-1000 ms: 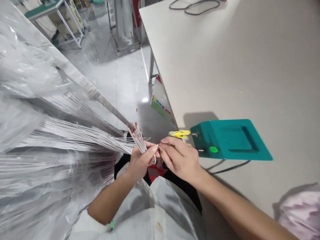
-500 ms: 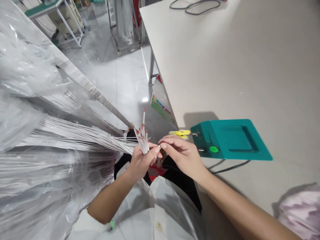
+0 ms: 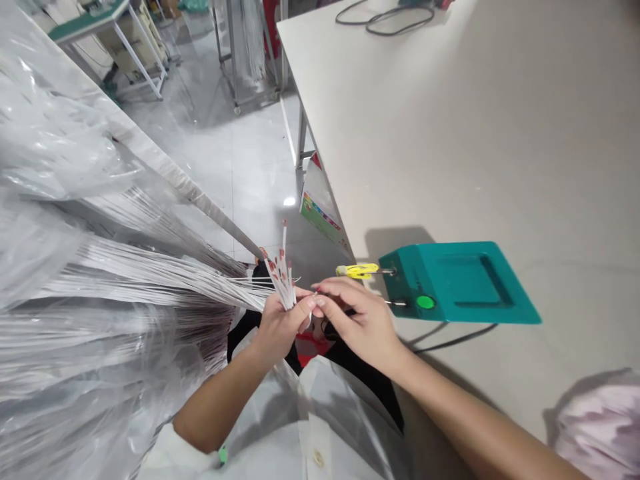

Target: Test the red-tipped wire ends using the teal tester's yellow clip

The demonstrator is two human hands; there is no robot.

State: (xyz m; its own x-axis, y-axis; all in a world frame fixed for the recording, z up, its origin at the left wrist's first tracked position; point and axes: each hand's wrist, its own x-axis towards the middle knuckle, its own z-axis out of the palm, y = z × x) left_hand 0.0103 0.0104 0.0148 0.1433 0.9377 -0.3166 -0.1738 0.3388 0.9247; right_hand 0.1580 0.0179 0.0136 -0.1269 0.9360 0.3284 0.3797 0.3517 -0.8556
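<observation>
My left hand [image 3: 283, 325] is closed round several white wires [image 3: 285, 291] whose reddish-brown ends stick up above the fist. They belong to a long white bundle [image 3: 200, 277] running in from the left. My right hand [image 3: 357, 320] meets the left thumb, its thumb and fingertips pinching the end of one wire [image 3: 316, 293], mostly hidden by the fingers. Just right of that hand, at the table edge, stands a teal device [image 3: 460, 280] with a green round button [image 3: 425, 303], a yellow clip-like piece [image 3: 357, 271] on one metal pin, and a second bare pin.
The pale table [image 3: 450, 147] fills the right side, with a looped dark cable [image 3: 395, 20] at its far edge and pink cloth [image 3: 600, 427] near the front. A plastic-wrapped rail [image 3: 190, 190] slants along my left. A printed box [image 3: 323, 213] is below the table edge.
My right hand has shifted slightly left and down, its fingertips closer to the left thumb. My left hand keeps its hold on the wires. The view has shifted slightly.
</observation>
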